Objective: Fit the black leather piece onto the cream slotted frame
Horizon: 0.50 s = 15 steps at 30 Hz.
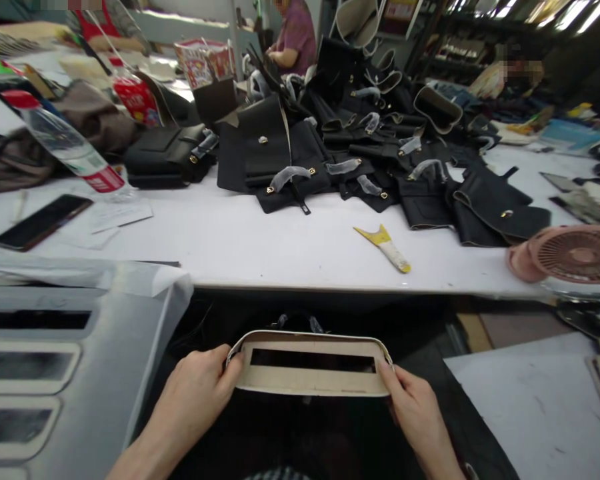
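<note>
A beige bag panel (315, 381) with rounded corners and a long black strip along its middle is held level in front of my body. My left hand (205, 377) pinches its left end, and my right hand (413, 393) grips the right end, thumb on the panel's face. A pale raised edge curves around the panel's far side. Just beyond it, a plastic-wrapped handle (316, 325) shows against the dark area below the table edge. What lies under the panel is too dark to make out.
Black bags (260, 143) pile across the white table (220, 247). A yellow-and-white tool (386, 250), pink fan (577, 253), phone (43, 222) and bottle (73, 150) lie or stand there. Similar panels (25, 368) rest at left; white sheet (540, 393) at right. People work beyond.
</note>
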Tool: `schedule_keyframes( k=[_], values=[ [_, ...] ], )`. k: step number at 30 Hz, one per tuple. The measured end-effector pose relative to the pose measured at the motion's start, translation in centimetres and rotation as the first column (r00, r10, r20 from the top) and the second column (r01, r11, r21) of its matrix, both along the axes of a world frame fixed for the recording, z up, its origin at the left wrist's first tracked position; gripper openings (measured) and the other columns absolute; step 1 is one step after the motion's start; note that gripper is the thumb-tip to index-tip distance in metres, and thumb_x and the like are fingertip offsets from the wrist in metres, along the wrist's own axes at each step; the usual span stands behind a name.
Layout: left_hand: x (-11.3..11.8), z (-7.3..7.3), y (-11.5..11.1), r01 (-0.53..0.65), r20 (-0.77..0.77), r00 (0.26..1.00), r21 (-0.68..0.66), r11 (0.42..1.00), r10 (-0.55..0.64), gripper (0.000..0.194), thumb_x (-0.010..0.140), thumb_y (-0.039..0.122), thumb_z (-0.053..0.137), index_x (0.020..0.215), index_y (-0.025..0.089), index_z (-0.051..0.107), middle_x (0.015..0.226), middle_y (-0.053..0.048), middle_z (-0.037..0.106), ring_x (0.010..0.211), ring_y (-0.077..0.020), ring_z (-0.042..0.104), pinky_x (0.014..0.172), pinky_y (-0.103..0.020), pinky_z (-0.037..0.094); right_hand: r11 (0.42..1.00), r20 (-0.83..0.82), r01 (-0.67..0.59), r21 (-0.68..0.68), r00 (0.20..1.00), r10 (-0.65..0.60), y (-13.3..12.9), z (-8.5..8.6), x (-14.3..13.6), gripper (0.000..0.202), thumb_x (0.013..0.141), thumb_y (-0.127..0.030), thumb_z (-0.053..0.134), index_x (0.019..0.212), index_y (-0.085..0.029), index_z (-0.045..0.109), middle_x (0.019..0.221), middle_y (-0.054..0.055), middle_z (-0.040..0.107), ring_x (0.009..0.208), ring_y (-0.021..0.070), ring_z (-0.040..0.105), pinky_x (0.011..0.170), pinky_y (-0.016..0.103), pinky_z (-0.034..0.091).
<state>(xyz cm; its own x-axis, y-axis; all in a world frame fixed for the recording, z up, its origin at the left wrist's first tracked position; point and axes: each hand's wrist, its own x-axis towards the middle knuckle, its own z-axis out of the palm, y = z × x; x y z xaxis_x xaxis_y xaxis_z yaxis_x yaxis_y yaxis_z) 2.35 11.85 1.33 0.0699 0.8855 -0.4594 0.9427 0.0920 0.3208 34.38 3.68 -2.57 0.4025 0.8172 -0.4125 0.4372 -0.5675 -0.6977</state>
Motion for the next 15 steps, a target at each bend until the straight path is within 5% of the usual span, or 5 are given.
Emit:
schedule_keyframes(
  k=[4, 8, 15],
  values=[
    [-0.1, -0.4, -0.1, -0.042, 0.087, 0.995, 0.012, 0.999, 0.041, 0.041, 0.094, 0.039, 0.032, 0.060, 0.021, 0.047, 0.060, -0.006, 0.061, 0.060, -0.0190, 0.058, 0.059, -0.028, 0.028, 0.996, 0.100, 0.011, 0.084, 0.995, -0.019, -0.3, -0.4, -0.4, 0.064, 0.084, -0.075, 0.041, 0.060, -0.018, 0.057, 0.049, -0.001, 0.044, 0.048, 0.0123, 0.043, 0.047, 0.024, 0.031],
    [-0.1, -0.7, 0.0, -0.058, 0.148, 0.987, -0.014, 0.998, 0.059, 0.042, 0.094, 0.038, 0.030, 0.060, 0.021, 0.048, 0.059, -0.006, 0.061, 0.061, -0.0195, 0.059, 0.060, -0.028, 0.029, 0.969, 0.288, -0.105, 0.225, 0.957, 0.037, -0.4, 0.0, -0.6, 0.060, 0.092, -0.065, 0.041, 0.058, -0.018, 0.057, 0.047, -0.002, 0.043, 0.043, 0.0099, 0.042, 0.047, 0.023, 0.031],
    [0.0, -1.3, -1.5, -0.140, 0.215, 0.967, -0.011, 0.990, 0.139, 0.050, 0.092, 0.057, 0.033, 0.057, 0.022, 0.040, 0.051, 0.001, 0.046, 0.052, -0.0159, 0.050, 0.055, -0.028, 0.025, 0.882, 0.606, -0.347, 0.320, 0.790, 0.092, -0.3, 0.9, -1.1, 0.057, 0.102, -0.049, 0.032, 0.062, -0.020, 0.061, 0.046, -0.002, 0.052, 0.038, 0.0109, 0.052, 0.046, 0.024, 0.032]
  ],
)
